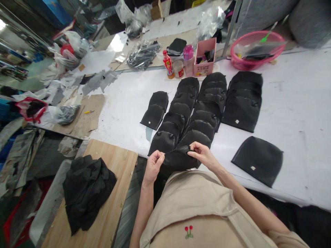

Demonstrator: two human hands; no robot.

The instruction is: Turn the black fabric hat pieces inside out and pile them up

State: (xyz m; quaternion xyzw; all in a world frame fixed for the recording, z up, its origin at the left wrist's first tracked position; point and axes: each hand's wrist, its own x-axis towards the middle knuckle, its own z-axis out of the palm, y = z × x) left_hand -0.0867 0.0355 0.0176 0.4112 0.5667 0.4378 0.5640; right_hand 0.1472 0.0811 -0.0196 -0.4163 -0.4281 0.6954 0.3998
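Right in front of your tan apron (191,193), at the near edge of the white table (289,103), is the black piece (178,160) you are holding. Your left hand (154,164) pinches one end between thumb and fingers, and your right hand (203,155) pinches the other end the same way. The piece is soft, smooth and a bit shiny, and it bends in the middle. Its long side runs across you, from left to right; you can't tell which end is its top.

To your left, a crumpled black cloth (88,189) lies on a wooden board (124,160). To your right, a lone black piece (258,156) lies flat, with a little white tag (253,168) too small to read.

Just past your hands, more black pieces overlap in rows (204,119). One at the right has a white tag (237,121) too.

Farther back are a red bottle (168,64) with a label, a pink box (205,57) with writing too small to read, and a pink basin (248,64).
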